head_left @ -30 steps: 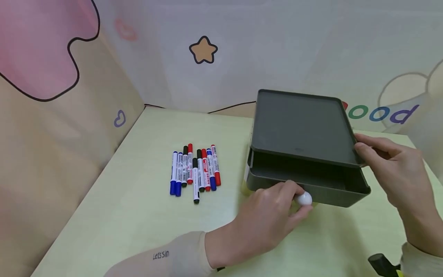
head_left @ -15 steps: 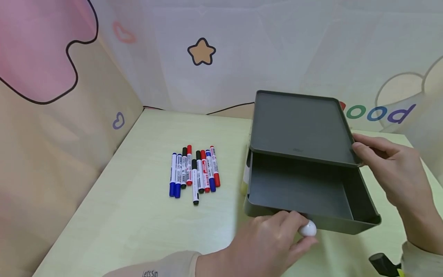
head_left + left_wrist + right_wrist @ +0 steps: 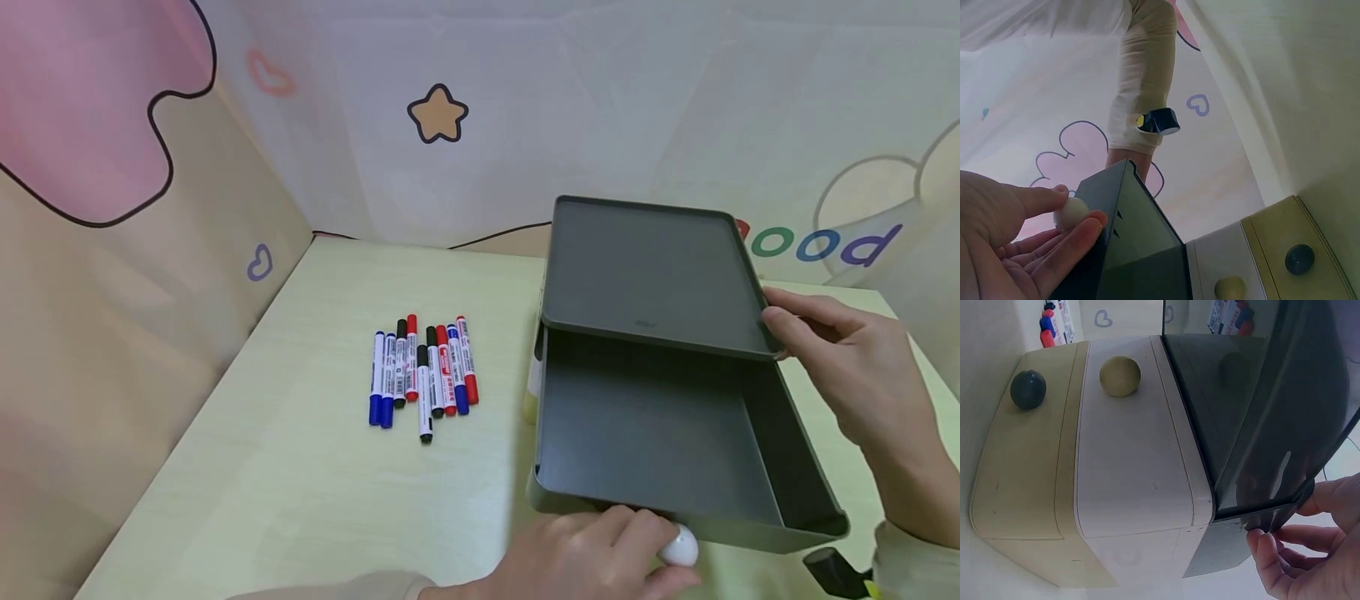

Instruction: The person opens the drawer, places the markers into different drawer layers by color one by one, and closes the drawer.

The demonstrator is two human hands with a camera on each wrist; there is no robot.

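A dark grey drawer (image 3: 652, 442) stands pulled far out, its inside bare, from under the grey top (image 3: 652, 275) of a drawer unit. At its front, my left hand (image 3: 592, 558) pinches the round white knob (image 3: 1071, 214) between thumb and fingers. My right hand (image 3: 862, 375) grips the top's near right edge; in the right wrist view its fingers (image 3: 1300, 540) close around that corner. Below the grey drawer are a white drawer (image 3: 1129, 456) with a yellowish knob (image 3: 1120, 376) and a yellow drawer (image 3: 1029, 462) with a dark knob (image 3: 1028, 389), both closed.
Several markers (image 3: 423, 367) with blue, black and red caps lie side by side on the pale table (image 3: 300, 483), left of the unit. A printed cloth backdrop (image 3: 435, 183) rises behind the table. A black device (image 3: 836, 573) sits by my right wrist.
My left hand has drawn the grey drawer toward me by its white knob, exposing much more of the inside. The right hand keeps its grip on the top's edge, and the markers have not moved.
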